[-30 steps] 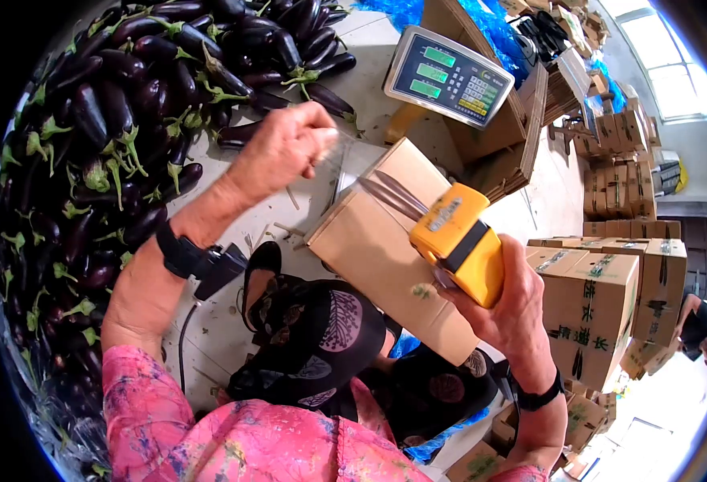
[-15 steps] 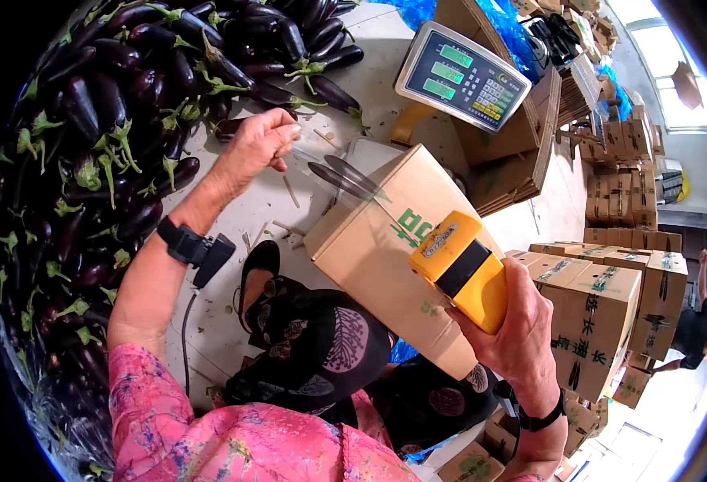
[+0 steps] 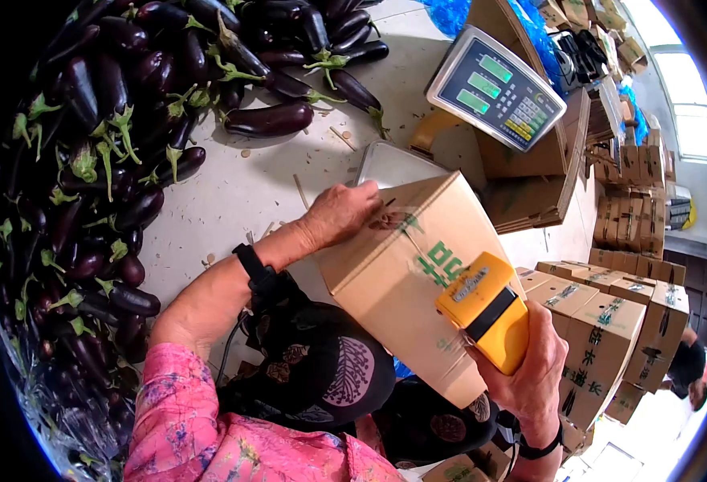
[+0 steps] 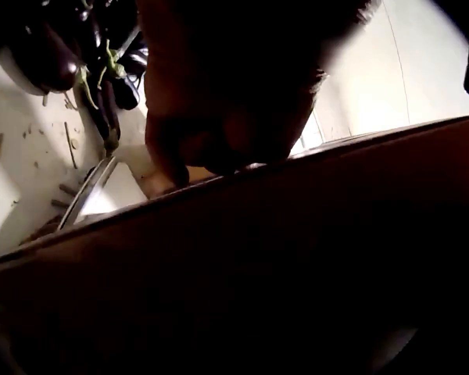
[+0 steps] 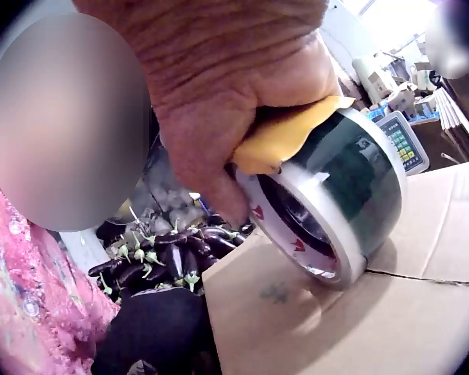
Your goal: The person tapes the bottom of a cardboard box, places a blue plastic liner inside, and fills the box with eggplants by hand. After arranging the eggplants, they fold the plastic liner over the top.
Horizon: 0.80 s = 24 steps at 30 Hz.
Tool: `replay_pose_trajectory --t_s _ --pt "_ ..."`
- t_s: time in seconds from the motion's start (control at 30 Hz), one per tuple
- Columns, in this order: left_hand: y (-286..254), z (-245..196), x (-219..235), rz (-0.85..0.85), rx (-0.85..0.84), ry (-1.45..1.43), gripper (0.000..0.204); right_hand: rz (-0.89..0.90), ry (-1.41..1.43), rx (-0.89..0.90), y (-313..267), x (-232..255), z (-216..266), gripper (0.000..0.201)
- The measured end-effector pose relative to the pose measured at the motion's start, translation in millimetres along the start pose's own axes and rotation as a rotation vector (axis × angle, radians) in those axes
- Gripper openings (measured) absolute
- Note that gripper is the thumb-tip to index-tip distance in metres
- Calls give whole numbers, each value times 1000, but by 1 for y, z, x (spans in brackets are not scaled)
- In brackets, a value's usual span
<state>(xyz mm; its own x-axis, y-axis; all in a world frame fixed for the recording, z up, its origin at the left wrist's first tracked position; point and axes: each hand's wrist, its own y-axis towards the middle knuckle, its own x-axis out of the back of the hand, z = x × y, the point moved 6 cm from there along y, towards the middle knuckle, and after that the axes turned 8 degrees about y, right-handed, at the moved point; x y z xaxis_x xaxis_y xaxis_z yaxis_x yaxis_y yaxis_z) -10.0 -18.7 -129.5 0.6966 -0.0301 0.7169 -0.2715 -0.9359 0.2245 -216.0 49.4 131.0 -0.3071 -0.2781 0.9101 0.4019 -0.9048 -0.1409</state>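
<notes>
A closed cardboard box (image 3: 401, 281) with green print lies tilted across the lap. My right hand (image 3: 530, 365) grips a yellow tape dispenser (image 3: 486, 309) against its top; in the right wrist view the tape roll (image 5: 352, 187) touches the cardboard by the seam. Clear tape (image 3: 405, 218) with a dark print shows near the box's far left end. There my left hand (image 3: 341, 213) has its bent fingers at the edge, around the tape's end. Dark in the left wrist view, the left hand (image 4: 227, 101) touches the box edge (image 4: 258, 168); its fingertips are partly hidden.
Many eggplants (image 3: 140, 153) are heaped at left, with one loose eggplant (image 3: 269, 119) on the floor. Beyond the box stands a scale with a lit display (image 3: 494, 88), beside upright cardboard (image 3: 530, 193). Stacked boxes (image 3: 602, 337) fill the right, where a person (image 3: 686, 361) is partly visible.
My left hand has come from the upper left to the box's end, bringing down the tape that stretched through the air. My right hand and the dispenser stay on the box.
</notes>
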Motion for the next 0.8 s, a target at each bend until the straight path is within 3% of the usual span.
replay_pose_trajectory --t_s 0.13,0.27,0.37,0.47,0.57,0.67,0.7,0.73,0.8 --pt "0 -2 4 146 132 -133 19 -25 -7 4 0 -2 3 58" --pt "-10 11 -4 314 220 -13 15 -38 -17 -10 0 -3 3 58" --pt "-15 36 -26 238 128 -8 20 -32 -21 -19 -1 -3 3 59" --pt "14 32 1 0 345 -212 28 -59 -32 41 -1 -4 2 60" --pt "41 -10 13 -228 107 -785 33 -71 9 37 -1 -5 -2 63" --pt "39 -20 -10 -170 -174 -411 36 -87 66 46 -1 -2 -8 63" --pt "38 -19 -10 -246 -256 -409 39 -100 82 50 -2 -2 -9 61" --pt "37 8 -46 166 273 -814 43 -122 96 55 -2 -2 -10 59" --pt "37 12 -39 135 291 -692 47 -105 104 59 -1 -2 -11 60"
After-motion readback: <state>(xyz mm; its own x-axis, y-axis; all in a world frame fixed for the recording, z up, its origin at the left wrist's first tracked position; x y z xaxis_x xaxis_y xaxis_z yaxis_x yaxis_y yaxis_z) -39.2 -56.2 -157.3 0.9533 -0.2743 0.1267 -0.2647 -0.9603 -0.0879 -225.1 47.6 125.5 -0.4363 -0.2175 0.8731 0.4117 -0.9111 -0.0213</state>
